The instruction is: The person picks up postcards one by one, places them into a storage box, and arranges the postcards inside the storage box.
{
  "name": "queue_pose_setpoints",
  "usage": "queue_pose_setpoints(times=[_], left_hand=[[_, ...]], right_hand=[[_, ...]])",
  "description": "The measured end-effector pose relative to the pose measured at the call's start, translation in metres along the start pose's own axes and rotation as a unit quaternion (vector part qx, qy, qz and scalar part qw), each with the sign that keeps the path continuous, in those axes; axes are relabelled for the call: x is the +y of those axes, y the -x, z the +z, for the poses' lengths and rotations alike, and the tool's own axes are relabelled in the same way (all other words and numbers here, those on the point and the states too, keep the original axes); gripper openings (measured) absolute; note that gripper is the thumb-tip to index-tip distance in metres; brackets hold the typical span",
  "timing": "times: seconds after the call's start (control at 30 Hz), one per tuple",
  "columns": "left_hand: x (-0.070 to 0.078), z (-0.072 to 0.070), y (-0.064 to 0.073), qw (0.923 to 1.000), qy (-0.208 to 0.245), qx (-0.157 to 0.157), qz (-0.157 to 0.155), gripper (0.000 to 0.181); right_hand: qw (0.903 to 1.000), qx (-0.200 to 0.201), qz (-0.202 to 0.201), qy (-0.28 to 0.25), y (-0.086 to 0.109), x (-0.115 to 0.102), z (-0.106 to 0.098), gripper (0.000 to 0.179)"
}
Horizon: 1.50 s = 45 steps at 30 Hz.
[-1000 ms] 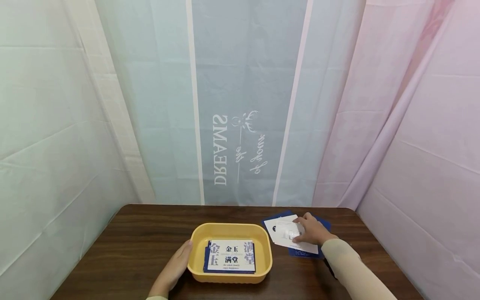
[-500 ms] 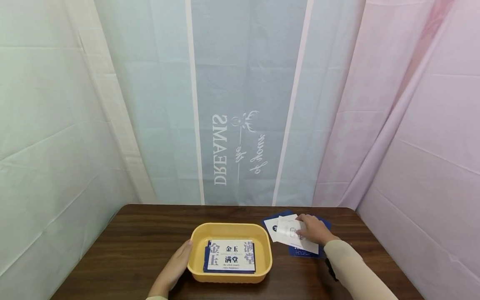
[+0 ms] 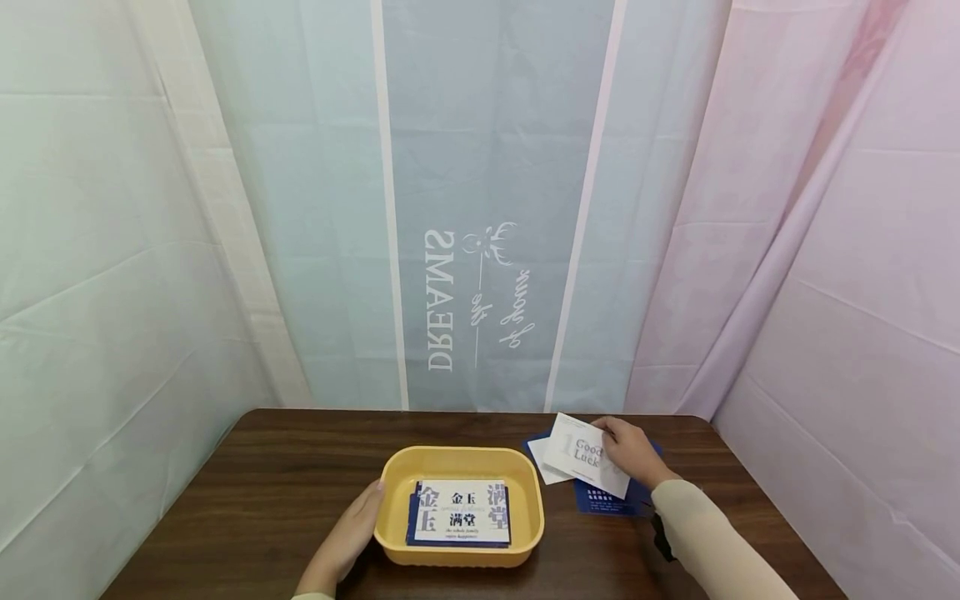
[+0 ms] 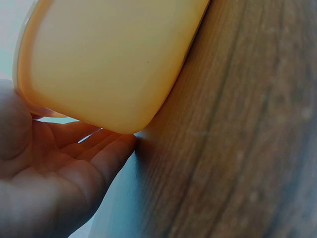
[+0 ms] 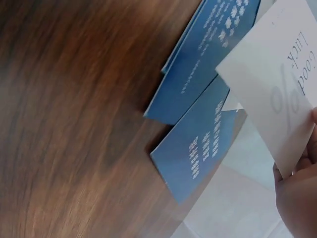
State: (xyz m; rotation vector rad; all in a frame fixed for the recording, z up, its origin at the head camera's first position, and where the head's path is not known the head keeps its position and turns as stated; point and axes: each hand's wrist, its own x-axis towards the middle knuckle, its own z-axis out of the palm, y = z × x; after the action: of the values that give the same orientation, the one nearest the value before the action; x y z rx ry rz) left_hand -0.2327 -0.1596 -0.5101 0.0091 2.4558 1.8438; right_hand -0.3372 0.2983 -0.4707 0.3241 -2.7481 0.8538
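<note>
A white card (image 3: 583, 454) printed "Good Luck" is pinched at its right edge by my right hand (image 3: 632, 452). It is raised and tilted over a loose pile of cards; in the right wrist view thumb and fingers grip one corner. Beneath it show another white card (image 3: 546, 467) and several blue cards (image 5: 198, 144) with white print. My left hand (image 3: 355, 525) rests against the left side of a yellow plastic tub (image 3: 534, 533), its fingers lying fairly straight along the wall in the left wrist view. Inside the tub, a white card (image 3: 463, 510) with Chinese characters lies on blue ones.
The dark wood-grain table (image 3: 247, 517) carries the tub near its front middle and the card pile to the right. Pale curtains (image 3: 330, 250) hang behind it and along both sides. A black item (image 3: 662, 537) shows under the right wrist.
My right hand has drawn the "Good Luck" card up off the pile and tilted it, uncovering more of the blue cards. The left hand and the tub have not moved.
</note>
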Motion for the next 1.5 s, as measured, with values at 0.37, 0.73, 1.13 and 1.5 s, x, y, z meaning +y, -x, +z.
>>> queue_pose_setpoints(times=[0.37, 0.73, 1.13, 1.5], left_hand=[[-0.001, 0.001, 0.0, 1.0, 0.008, 0.002, 0.002, 0.074], [0.0, 0.0, 0.001, 1.0, 0.001, 0.0, 0.005, 0.072], [-0.001, 0.0, 0.0, 0.9999, -0.005, 0.007, 0.009, 0.071], [-0.002, 0.0, 0.001, 0.9999, -0.003, 0.006, 0.013, 0.071]], right_hand=[[0.9962, 0.023, 0.046, -0.071, -0.003, -0.019, -0.002, 0.027], [0.9896, -0.002, 0.033, -0.14, -0.008, -0.047, 0.009, 0.023], [0.9856, -0.023, -0.006, -0.168, -0.006, -0.079, 0.023, 0.02], [0.9787, -0.091, -0.079, -0.166, 0.0, -0.122, 0.035, 0.022]])
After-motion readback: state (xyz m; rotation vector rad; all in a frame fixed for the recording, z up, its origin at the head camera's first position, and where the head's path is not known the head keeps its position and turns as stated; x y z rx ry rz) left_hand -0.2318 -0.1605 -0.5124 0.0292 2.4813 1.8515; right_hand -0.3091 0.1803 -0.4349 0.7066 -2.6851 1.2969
